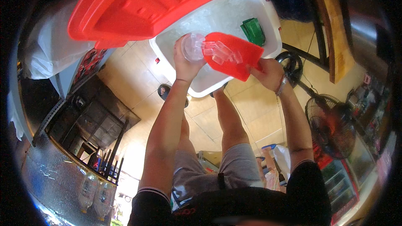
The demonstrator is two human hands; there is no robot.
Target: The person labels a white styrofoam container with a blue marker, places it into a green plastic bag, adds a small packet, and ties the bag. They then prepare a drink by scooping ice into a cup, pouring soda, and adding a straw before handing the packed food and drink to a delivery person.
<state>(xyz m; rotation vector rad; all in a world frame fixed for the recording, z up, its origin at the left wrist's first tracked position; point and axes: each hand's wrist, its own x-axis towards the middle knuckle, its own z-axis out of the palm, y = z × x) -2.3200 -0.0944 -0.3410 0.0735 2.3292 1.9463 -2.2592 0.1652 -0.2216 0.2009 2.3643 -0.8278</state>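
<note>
My left hand (186,64) is closed around a clear plastic cup (192,47), held over a white ice chest (201,90). My right hand (269,72) grips the handle end of a red plastic scoop (248,55). Ice pieces (221,52) lie in the scoop, whose front edge meets the rim of the cup. Some ice shows inside the cup. Below both hands the chest holds a mass of pale ice (220,9). A green plastic object (253,32) rests in it near the right wall.
The chest's red lid (135,9) stands raised at the upper left. A standing fan (329,125) is at the right, with its black base (290,66) near the chest. A wooden edge (340,37) runs down the upper right. Plastic bottles (89,191) hang at the lower left.
</note>
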